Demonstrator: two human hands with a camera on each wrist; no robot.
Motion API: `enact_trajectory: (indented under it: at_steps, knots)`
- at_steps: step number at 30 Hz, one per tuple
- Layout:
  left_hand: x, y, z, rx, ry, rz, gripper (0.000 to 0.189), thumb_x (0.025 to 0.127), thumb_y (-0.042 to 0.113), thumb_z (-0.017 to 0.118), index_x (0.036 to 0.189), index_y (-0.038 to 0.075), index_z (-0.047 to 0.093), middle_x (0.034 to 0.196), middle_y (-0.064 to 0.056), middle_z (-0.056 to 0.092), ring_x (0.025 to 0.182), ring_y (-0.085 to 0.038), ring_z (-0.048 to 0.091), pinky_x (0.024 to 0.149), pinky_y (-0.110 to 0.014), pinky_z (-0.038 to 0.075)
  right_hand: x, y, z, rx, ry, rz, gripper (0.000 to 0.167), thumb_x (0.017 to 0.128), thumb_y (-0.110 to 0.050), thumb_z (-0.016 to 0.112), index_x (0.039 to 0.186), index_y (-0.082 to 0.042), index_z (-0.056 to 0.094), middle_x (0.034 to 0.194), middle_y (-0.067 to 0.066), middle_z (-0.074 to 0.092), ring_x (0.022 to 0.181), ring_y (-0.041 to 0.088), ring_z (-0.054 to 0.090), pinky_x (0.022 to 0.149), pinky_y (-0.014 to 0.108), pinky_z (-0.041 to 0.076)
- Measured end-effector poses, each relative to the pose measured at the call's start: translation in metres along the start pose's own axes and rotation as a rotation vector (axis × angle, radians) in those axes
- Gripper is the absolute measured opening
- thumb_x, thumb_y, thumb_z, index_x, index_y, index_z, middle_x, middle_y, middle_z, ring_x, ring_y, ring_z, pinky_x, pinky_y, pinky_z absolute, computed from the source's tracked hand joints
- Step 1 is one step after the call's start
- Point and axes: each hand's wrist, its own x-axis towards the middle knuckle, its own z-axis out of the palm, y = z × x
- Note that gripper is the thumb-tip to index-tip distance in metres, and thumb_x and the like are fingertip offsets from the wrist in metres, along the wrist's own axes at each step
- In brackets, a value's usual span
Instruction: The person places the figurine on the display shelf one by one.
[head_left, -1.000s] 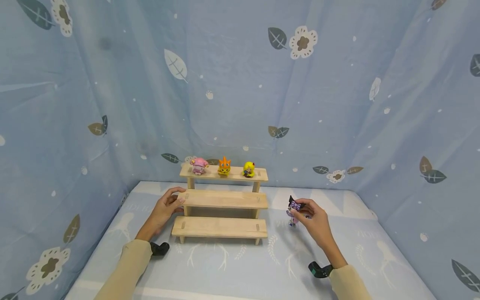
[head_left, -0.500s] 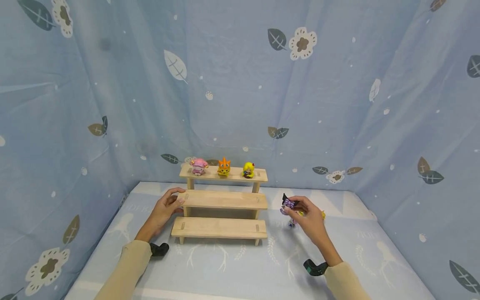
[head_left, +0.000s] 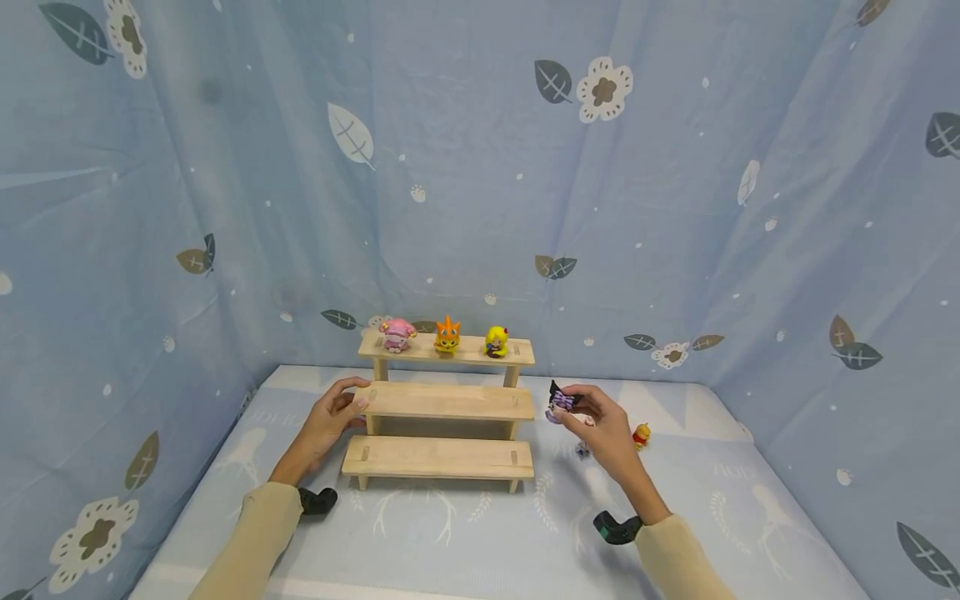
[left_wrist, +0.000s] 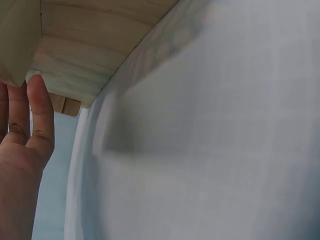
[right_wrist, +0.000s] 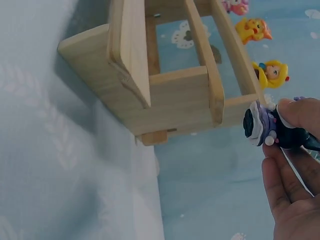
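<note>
Blue leafy curtain [head_left: 480,192] backdrop | our left hand [head_left: 324,425] grips wooden shelf [head_left: 442,456] | our right hand [head_left: 611,433] pinches purple-black figurine [head_left: 559,405] just right of it | top-tier trio [head_left: 447,337] looks done, held one plus two tabletop figurines [head_left: 641,437] not up yet

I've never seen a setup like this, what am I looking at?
There's no robot, just a person's two bare hands. The wide picture comes from a camera on the head; the two others from one on each wrist. A three-step wooden stand sits on a patterned cloth. On its top step are a pink figure, an orange figure and a yellow-haired figure. The left hand holds the left end of the middle step. The right hand pinches a black-and-purple figure above the cloth. Also on the cloth are a red-and-yellow figure and a partly hidden figure.
</note>
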Motion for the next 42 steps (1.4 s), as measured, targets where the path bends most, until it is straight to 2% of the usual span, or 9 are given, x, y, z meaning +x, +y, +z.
enact_trajectory:
  at_steps: [6, 13, 21, 27, 31, 36, 42]
  knots:
    - [0.0, 0.001, 0.0, 0.003, -0.003, -0.003, 0.051, 0.104, 0.031, 0.065, 0.147, 0.013, 0.048, 0.121, -0.013, 0.059, 0.103, -0.023, 0.064, 0.094, -0.056, 0.053, 0.006, -0.005, 0.009, 0.035, -0.017, -0.052, 0.037, 0.09, -0.019, 0.083, 0.124, -0.015, 0.068, 0.116, 0.003, 0.068, 0.101, 0.02, 0.067, 0.093, 0.036, 0.057]
    - [-0.001, 0.001, -0.002, 0.002, -0.012, 0.004, 0.052, 0.103, 0.031, 0.066, 0.147, 0.012, 0.048, 0.119, -0.014, 0.06, 0.101, -0.025, 0.063, 0.093, -0.058, 0.053, 0.012, -0.011, 0.02, 0.047, -0.036, -0.085, 0.037, 0.09, -0.02, 0.083, 0.124, -0.017, 0.069, 0.116, 0.0, 0.068, 0.101, 0.019, 0.067, 0.095, 0.031, 0.055]
    - [0.0, 0.003, -0.003, 0.01, -0.017, -0.011, 0.053, 0.102, 0.035, 0.067, 0.148, 0.015, 0.048, 0.122, -0.016, 0.058, 0.105, -0.024, 0.062, 0.091, -0.047, 0.057, 0.022, -0.015, 0.037, 0.099, -0.067, -0.144, 0.035, 0.089, -0.015, 0.083, 0.122, -0.016, 0.07, 0.116, 0.0, 0.068, 0.1, 0.02, 0.067, 0.095, 0.031, 0.055]
    - [-0.001, 0.003, -0.002, 0.013, -0.02, -0.012, 0.053, 0.102, 0.036, 0.068, 0.147, 0.016, 0.049, 0.121, -0.017, 0.058, 0.104, -0.027, 0.062, 0.092, -0.052, 0.056, 0.024, -0.017, 0.05, 0.126, -0.089, -0.175, 0.036, 0.09, -0.011, 0.081, 0.124, -0.014, 0.069, 0.114, 0.003, 0.069, 0.1, 0.02, 0.067, 0.093, 0.028, 0.055]
    - [0.0, 0.001, -0.003, 0.007, -0.018, -0.008, 0.053, 0.102, 0.036, 0.068, 0.147, 0.017, 0.049, 0.122, -0.018, 0.059, 0.105, -0.026, 0.062, 0.093, -0.056, 0.054, 0.026, -0.019, 0.058, 0.126, -0.103, -0.197, 0.037, 0.089, -0.006, 0.081, 0.124, -0.01, 0.068, 0.113, 0.007, 0.068, 0.099, 0.022, 0.068, 0.092, 0.033, 0.056]
    - [-0.001, 0.0, -0.003, 0.006, -0.022, -0.007, 0.053, 0.102, 0.036, 0.068, 0.147, 0.016, 0.049, 0.123, -0.019, 0.058, 0.106, -0.026, 0.062, 0.093, -0.056, 0.054, 0.029, -0.025, 0.069, 0.126, -0.116, -0.196, 0.039, 0.088, 0.0, 0.08, 0.124, -0.004, 0.067, 0.115, 0.011, 0.068, 0.098, 0.026, 0.068, 0.091, 0.044, 0.057]
    - [0.0, -0.001, -0.003, 0.01, -0.028, 0.002, 0.052, 0.103, 0.036, 0.066, 0.148, 0.016, 0.048, 0.122, -0.019, 0.058, 0.106, -0.026, 0.062, 0.093, -0.055, 0.054, 0.027, -0.051, 0.079, 0.157, -0.148, -0.249, 0.036, 0.089, 0.006, 0.077, 0.123, 0.005, 0.065, 0.113, 0.017, 0.067, 0.096, 0.033, 0.067, 0.09, 0.054, 0.056]
